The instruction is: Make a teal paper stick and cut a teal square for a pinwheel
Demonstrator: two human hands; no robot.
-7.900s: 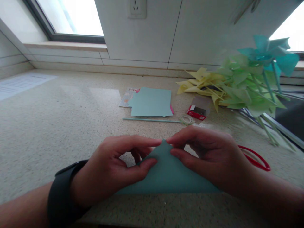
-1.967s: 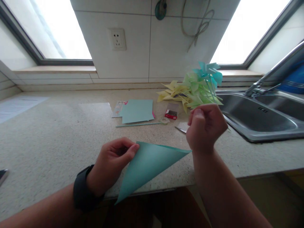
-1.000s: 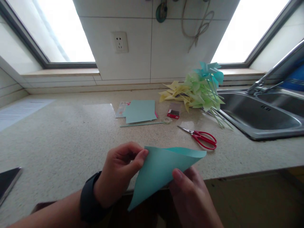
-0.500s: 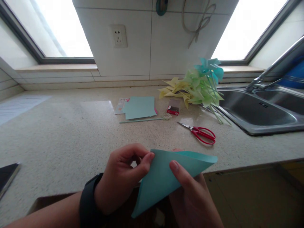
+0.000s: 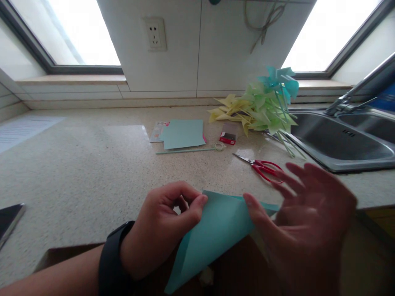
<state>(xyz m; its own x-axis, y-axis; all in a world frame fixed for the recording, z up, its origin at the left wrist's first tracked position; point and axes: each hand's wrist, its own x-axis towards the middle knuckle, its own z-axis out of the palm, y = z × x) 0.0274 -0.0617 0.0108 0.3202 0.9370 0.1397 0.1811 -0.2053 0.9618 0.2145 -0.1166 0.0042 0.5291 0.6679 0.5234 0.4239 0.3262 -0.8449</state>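
Note:
A folded sheet of blue-green paper point(image 5: 216, 234) is held in front of me, past the counter's front edge. My left hand point(image 5: 173, 226) pinches its upper left corner between thumb and fingers. Its two layers stand slightly apart along the top right. My right hand point(image 5: 302, 218) is off the sheet's lower side, palm showing and fingers spread, a little blurred. The right thumb overlaps the paper in view; whether it touches is unclear. Just behind the right fingertips lie scissors with red handles point(image 5: 266, 168), blades pointing left.
Light blue paper sheets point(image 5: 183, 133) lie on the counter point(image 5: 92, 176), with a thin stick point(image 5: 185, 151), a tape roll point(image 5: 219, 146) and a small red box point(image 5: 227, 138) nearby. Paper pinwheels point(image 5: 259, 107) are heaped beside the sink point(image 5: 345, 144). A dark flat object point(image 5: 10, 222) is at left.
My right hand has let go of the paper's lower side and swung up and right, its fingers opening. My left hand keeps its pinch. The view has tilted down slightly.

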